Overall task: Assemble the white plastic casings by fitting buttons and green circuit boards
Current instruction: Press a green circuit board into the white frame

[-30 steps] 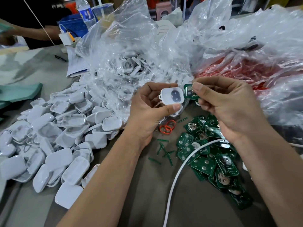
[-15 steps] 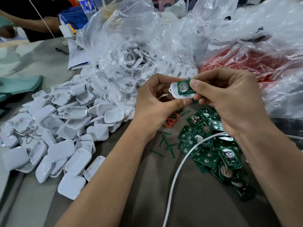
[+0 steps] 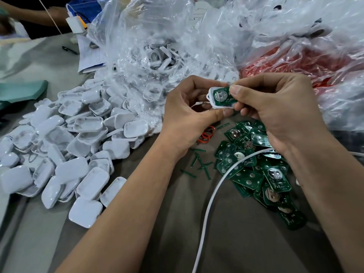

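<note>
My left hand [image 3: 185, 119] grips a small white plastic casing [image 3: 211, 97] from below and behind, thumb under its lower edge. A green circuit board [image 3: 221, 96] with a round silver contact lies in the casing. My right hand [image 3: 275, 111] pinches the right end of the board and casing, thumb pressed on the board's top corner. A pile of loose green circuit boards [image 3: 254, 166] lies on the table under my right hand. Many white casings [image 3: 74, 146] are heaped at the left.
Clear plastic bags [image 3: 157, 46] of white parts and a bag of red parts [image 3: 295, 62] fill the back. Orange rubber rings [image 3: 206, 134] and green board offcuts [image 3: 202, 164] lie mid-table. A white cable [image 3: 210, 203] crosses the front. Another person's arm [image 3: 39, 14] is at the far left.
The green board was held apart beside the casing; my right hand has laid it into the casing and now presses it there. Both hands stay close together.
</note>
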Demonstrator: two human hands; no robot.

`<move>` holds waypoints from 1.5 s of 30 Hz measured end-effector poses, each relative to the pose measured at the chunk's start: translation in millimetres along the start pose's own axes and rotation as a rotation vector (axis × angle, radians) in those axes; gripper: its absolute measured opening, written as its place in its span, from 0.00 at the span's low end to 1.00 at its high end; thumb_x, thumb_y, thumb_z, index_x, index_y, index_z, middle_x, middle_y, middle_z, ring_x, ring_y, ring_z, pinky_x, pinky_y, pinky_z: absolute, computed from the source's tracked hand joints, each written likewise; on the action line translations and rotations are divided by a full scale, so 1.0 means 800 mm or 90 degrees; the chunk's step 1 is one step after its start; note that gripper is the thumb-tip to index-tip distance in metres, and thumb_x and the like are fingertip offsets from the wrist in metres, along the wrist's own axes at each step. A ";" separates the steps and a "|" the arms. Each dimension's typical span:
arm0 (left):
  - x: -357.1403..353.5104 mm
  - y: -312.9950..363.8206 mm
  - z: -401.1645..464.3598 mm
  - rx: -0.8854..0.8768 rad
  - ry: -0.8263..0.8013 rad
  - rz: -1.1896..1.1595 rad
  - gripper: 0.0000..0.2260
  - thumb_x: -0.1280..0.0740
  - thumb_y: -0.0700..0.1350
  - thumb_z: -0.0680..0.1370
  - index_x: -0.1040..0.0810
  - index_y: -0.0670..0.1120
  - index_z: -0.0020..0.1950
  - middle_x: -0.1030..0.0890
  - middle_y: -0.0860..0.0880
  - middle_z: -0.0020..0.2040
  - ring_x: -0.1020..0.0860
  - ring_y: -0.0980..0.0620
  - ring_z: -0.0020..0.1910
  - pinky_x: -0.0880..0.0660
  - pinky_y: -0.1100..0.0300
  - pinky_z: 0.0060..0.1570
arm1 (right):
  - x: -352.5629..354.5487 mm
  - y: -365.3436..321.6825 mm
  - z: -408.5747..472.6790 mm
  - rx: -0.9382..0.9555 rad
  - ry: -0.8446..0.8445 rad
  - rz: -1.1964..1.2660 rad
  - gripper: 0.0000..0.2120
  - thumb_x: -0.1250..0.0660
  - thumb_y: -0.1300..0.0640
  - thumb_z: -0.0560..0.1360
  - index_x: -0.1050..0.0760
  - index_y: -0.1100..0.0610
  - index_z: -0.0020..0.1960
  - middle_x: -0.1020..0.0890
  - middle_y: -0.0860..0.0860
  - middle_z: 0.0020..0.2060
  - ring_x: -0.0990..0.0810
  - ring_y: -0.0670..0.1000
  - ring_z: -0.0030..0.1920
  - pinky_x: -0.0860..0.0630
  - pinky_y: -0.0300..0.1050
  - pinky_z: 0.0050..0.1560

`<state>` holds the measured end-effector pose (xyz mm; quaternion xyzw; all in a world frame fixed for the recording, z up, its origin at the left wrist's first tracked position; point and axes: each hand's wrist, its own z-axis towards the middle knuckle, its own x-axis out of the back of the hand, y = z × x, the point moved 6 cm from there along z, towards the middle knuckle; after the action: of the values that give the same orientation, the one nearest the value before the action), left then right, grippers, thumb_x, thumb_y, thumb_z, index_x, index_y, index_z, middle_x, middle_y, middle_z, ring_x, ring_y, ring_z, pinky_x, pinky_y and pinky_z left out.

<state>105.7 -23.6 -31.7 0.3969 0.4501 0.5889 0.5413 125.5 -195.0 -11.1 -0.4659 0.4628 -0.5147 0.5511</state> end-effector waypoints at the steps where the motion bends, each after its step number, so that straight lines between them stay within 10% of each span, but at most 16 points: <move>1: 0.000 0.000 0.000 -0.002 -0.001 -0.001 0.19 0.18 0.33 0.66 0.19 0.38 0.54 0.13 0.42 0.52 0.14 0.44 0.51 0.18 0.49 0.53 | 0.000 0.000 0.000 0.000 -0.001 0.000 0.05 0.21 0.63 0.73 0.14 0.56 0.41 0.15 0.55 0.31 0.19 0.50 0.30 0.22 0.38 0.31; 12: 0.001 0.000 0.001 -0.005 0.003 0.002 0.19 0.18 0.34 0.66 0.20 0.36 0.53 0.14 0.41 0.53 0.14 0.43 0.53 0.18 0.42 0.56 | -0.002 -0.006 -0.002 0.084 -0.010 -0.100 0.06 0.19 0.59 0.71 0.15 0.55 0.46 0.14 0.53 0.34 0.15 0.49 0.32 0.20 0.40 0.33; 24: 0.001 -0.005 0.001 0.015 -0.004 -0.013 0.21 0.18 0.32 0.65 0.20 0.35 0.55 0.14 0.39 0.50 0.14 0.42 0.50 0.17 0.47 0.52 | -0.002 -0.010 0.001 0.179 -0.035 -0.235 0.06 0.19 0.51 0.70 0.13 0.46 0.46 0.14 0.54 0.38 0.16 0.66 0.36 0.17 0.68 0.36; 45: 0.005 0.001 0.001 0.010 -0.033 0.000 0.20 0.19 0.30 0.66 0.19 0.38 0.55 0.13 0.43 0.49 0.14 0.48 0.48 0.19 0.57 0.47 | -0.007 -0.026 0.000 0.272 -0.129 -0.366 0.10 0.19 0.52 0.72 0.13 0.50 0.53 0.17 0.50 0.44 0.19 0.51 0.38 0.19 0.41 0.41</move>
<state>105.9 -19.1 -31.0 0.4161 0.4406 0.5748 0.5498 122.0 -190.1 9.9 -0.5001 0.1382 -0.6845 0.5121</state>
